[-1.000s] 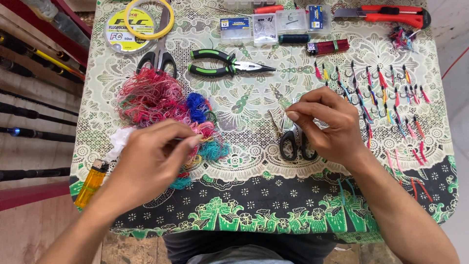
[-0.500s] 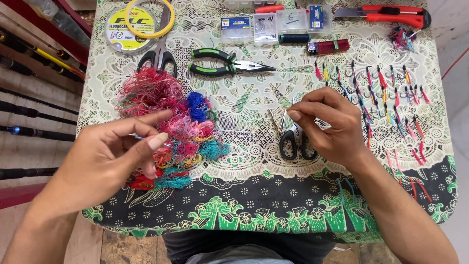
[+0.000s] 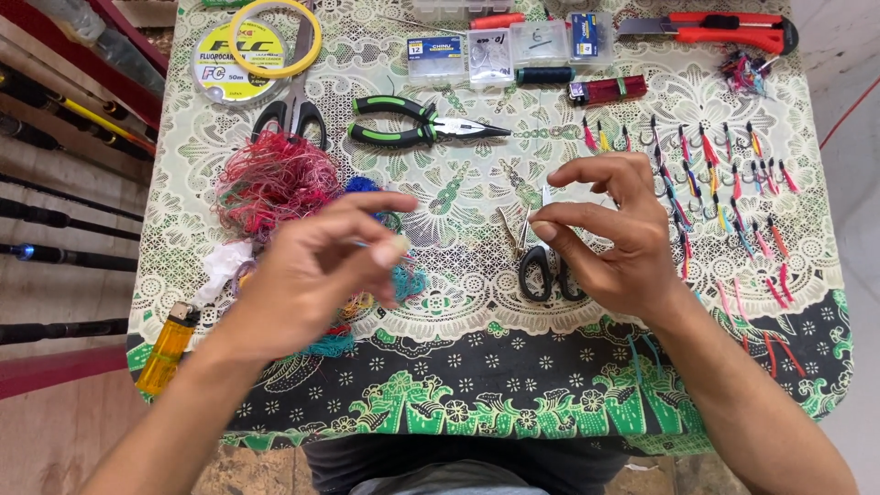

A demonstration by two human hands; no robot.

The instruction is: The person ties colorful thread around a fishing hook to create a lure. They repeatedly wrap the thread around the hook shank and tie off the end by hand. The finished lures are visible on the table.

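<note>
- Over the patterned worktop (image 3: pixel 477 367), seen from the head camera, the left hand (image 3: pixel 312 275) has lifted off the tangle of coloured threads (image 3: pixel 275 179) since a second ago, when it lay flat on the heap; its thumb and forefinger are now pinched narrow, seemingly on a thin blue-green strand, too fine to be sure of.
- That lift suggests a single fibre has been picked out of the heap and is coming across to the other hand.
- Opposite it, the right hand (image 3: pixel 610 234) has hardly moved: fingertips nipped together on something tiny, likely a small hook, which I cannot make out.
- Just below that hand lie small black-handled scissors (image 3: pixel 541 266), steel blades pointing up.
- Materials: the threads are wiry, frizzy loops of red, pink, blue and teal; the cloth is a glossy printed plastic sheet.
- Farther off lie green-gripped pliers (image 3: pixel 426 133), rows of finished hooks with bright tufts (image 3: pixel 724 183), a red utility knife (image 3: pixel 715 32) and a translucent yellow lighter (image 3: pixel 165 353).
</note>
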